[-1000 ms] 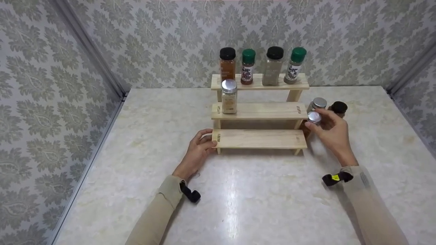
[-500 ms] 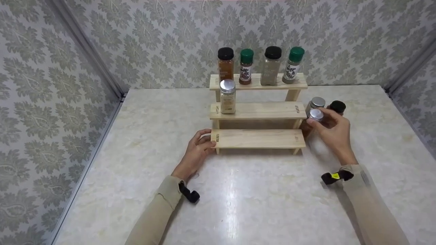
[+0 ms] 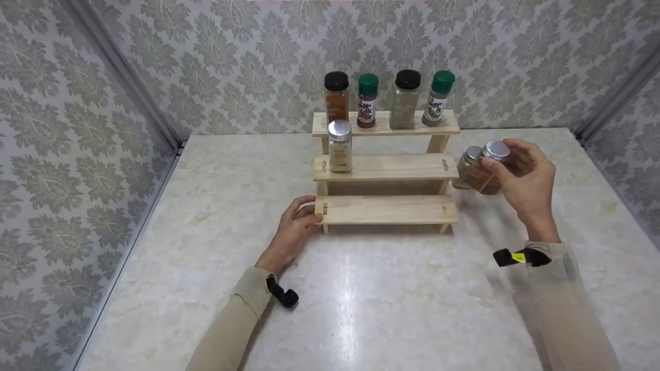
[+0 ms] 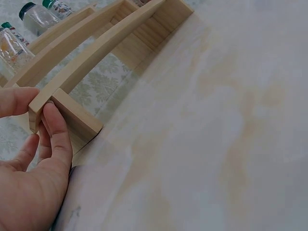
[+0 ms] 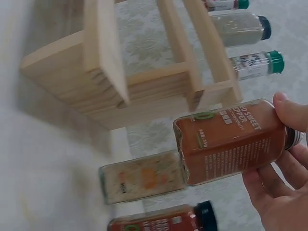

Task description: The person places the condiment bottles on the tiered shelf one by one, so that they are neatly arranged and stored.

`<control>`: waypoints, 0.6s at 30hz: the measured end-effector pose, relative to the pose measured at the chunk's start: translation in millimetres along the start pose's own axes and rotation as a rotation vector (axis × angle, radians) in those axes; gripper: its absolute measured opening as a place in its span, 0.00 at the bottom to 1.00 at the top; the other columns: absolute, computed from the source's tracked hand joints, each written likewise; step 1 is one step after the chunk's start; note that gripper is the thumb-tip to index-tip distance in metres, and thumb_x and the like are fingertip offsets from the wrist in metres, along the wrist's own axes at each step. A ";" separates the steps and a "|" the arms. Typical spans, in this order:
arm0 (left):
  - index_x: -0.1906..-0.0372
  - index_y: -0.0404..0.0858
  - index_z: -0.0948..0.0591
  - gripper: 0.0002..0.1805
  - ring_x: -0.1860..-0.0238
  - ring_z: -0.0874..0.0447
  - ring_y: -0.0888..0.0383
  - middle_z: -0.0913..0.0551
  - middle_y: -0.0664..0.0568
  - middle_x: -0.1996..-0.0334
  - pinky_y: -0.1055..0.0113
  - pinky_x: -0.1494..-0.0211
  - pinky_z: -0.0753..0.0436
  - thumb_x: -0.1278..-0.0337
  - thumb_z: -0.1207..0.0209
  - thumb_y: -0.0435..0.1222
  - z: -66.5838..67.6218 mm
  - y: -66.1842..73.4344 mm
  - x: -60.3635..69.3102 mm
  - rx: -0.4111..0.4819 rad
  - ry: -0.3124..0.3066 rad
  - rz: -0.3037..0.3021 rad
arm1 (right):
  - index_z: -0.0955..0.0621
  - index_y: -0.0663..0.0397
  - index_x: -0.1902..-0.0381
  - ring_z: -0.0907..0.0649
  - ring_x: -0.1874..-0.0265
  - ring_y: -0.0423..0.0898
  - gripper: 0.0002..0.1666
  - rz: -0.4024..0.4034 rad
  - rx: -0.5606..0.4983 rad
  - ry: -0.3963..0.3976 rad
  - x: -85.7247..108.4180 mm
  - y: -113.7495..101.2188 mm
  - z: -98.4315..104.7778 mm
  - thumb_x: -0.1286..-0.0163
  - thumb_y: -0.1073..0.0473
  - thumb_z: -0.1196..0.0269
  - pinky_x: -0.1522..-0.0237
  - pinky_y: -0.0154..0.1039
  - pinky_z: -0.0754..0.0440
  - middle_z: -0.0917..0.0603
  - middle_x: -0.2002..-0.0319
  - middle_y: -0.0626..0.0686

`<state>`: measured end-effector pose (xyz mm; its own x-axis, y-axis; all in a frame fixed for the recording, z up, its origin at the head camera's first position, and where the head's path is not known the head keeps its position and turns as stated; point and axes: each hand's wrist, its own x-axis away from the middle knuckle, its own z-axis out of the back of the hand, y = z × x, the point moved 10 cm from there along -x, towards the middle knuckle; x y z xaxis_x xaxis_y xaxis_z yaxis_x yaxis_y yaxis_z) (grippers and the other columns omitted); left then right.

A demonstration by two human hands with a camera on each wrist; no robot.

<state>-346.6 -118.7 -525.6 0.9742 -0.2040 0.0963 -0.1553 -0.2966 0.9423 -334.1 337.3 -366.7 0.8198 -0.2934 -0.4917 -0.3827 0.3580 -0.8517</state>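
Note:
In the head view, my right hand (image 3: 533, 183) holds a spice jar (image 3: 487, 178) by its silver lid, thumb on one side and fingers on the other. The jar contains red-brown powder, and in the right wrist view its label reads sweet pepper. It hangs tilted above the tabletop, right of the three-tier wooden rack (image 3: 386, 210). My left hand (image 3: 293, 232) grips the left end of the rack's lowest shelf; the left wrist view shows fingers above and below the board (image 4: 77, 62). A silver-lidded jar (image 3: 339, 149) stands at the left of the middle shelf.
Several black- and green-capped jars, among them a green-capped jar (image 3: 367, 103), line the top shelf. Right of the rack stand a silver-lidded jar (image 5: 144, 178) and a black-capped red jar (image 5: 159, 222), the latter hidden in the head view. A patterned wall (image 3: 247, 67) rises behind.
My right hand has lifted the red-brown spice jar up and to the right, away from the rack's side. My left hand keeps its grip on the lowest shelf. The head view has shifted slightly.

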 end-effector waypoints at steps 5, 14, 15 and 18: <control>0.30 0.37 0.29 0.26 0.45 0.17 0.52 0.20 0.41 0.39 0.63 0.44 0.15 0.31 0.40 0.25 2.5 -0.6 -0.6 -0.001 0.007 -0.005 | 0.17 0.61 0.34 0.13 0.47 0.41 0.27 0.057 -0.029 -0.021 -0.3 -26.6 -5.8 0.31 0.69 0.27 0.46 0.30 0.19 0.12 0.44 0.46; 0.28 0.39 0.30 0.28 0.43 0.17 0.53 0.21 0.42 0.37 0.64 0.43 0.17 0.30 0.40 0.28 -0.2 -2.8 -1.5 -0.037 -0.010 0.016 | 0.16 0.63 0.35 0.12 0.46 0.45 0.26 0.152 -0.217 -0.069 -1.8 -67.6 -34.2 0.30 0.74 0.30 0.43 0.32 0.16 0.10 0.45 0.50; 0.28 0.39 0.30 0.28 0.44 0.17 0.54 0.21 0.42 0.37 0.64 0.43 0.17 0.30 0.40 0.28 -0.1 -2.6 -1.5 -0.035 -0.009 0.015 | 0.16 0.62 0.34 0.12 0.46 0.45 0.26 0.157 -0.222 -0.079 -2.3 -70.4 -39.3 0.30 0.74 0.30 0.43 0.32 0.16 0.10 0.45 0.50; 0.29 0.38 0.30 0.27 0.44 0.17 0.54 0.20 0.42 0.38 0.64 0.44 0.16 0.29 0.40 0.27 0.4 -0.5 -0.9 -0.030 -0.006 0.005 | 0.16 0.61 0.34 0.12 0.45 0.45 0.26 0.164 -0.239 -0.101 -5.1 -77.1 -55.5 0.29 0.72 0.30 0.42 0.32 0.16 0.10 0.44 0.50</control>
<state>-347.4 -118.7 -526.3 0.9725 -0.2108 0.0994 -0.1552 -0.2674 0.9510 -332.5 262.0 -308.6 0.7723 -0.1546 -0.6162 -0.5933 0.1713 -0.7865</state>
